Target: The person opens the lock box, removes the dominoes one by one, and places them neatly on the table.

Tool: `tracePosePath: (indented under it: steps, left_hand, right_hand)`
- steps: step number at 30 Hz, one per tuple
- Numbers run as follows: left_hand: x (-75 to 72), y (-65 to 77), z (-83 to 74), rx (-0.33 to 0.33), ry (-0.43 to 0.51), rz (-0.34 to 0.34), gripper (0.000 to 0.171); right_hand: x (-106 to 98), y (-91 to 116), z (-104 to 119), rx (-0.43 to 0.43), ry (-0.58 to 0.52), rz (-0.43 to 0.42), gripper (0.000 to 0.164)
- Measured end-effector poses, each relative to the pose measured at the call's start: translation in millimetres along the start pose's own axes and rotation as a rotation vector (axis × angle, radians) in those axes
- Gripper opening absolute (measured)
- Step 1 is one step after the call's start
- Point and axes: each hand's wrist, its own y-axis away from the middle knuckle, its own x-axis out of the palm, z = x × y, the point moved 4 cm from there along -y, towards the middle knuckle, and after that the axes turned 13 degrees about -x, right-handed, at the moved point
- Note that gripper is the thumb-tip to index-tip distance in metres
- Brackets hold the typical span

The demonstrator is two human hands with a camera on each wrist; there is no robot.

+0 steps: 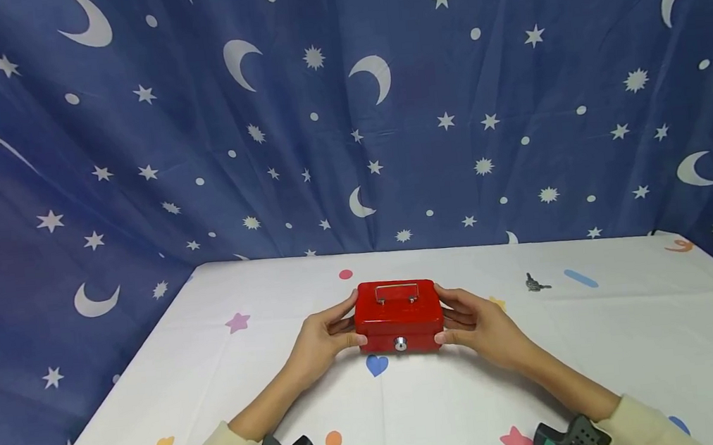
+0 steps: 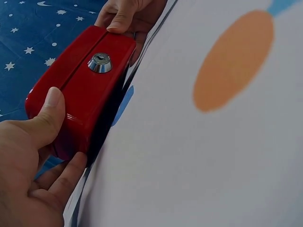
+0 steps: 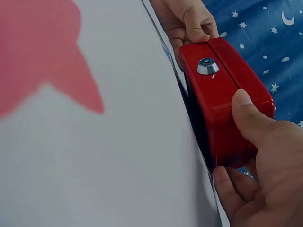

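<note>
A small red cash box [image 1: 399, 310] with a silver wire handle [image 1: 397, 292] on its lid and a round lock [image 1: 400, 344] on its front is at the middle of the table. Its lid is down. My left hand [image 1: 317, 342] grips the box's left end, thumb on the front face [image 2: 80, 94]. At the other end my right hand [image 1: 489, 327] holds it the same way, its thumb on the front [image 3: 222, 90]. In both wrist views a dark gap shows beneath the box; whether it is lifted off the cloth, I cannot tell. No key shows in the lock.
A small bunch of keys [image 1: 535, 282] lies to the right of the box, toward the back. White cloth with colourful prints covers the table [image 1: 260, 287]. Behind it hangs a blue curtain [image 1: 295, 100] with moons and stars.
</note>
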Motion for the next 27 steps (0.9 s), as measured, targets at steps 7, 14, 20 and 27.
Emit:
tracePosePath:
  steps: [7, 14, 20, 27]
  left_hand:
    - [1.6, 0.1, -0.3, -0.016, 0.011, -0.011, 0.069]
    - [0.7, 0.4, -1.1, -0.013, 0.032, -0.044, 0.065]
    - [1.9, 2.7, -4.7, 0.013, 0.063, -0.067, 0.06]
    - [4.0, 5.3, -7.5, 0.025, 0.086, -0.084, 0.058]
  right_hand:
    - [-0.6, -0.1, 1.6, -0.006, -0.01, -0.012, 0.073]
    - [-1.2, -0.5, 2.7, 0.042, -0.005, -0.022, 0.073]
    - [-2.5, -0.2, 5.0, 0.099, 0.011, -0.042, 0.073]
    - [-1.3, -0.7, 6.7, 0.153, -0.005, -0.077, 0.073]
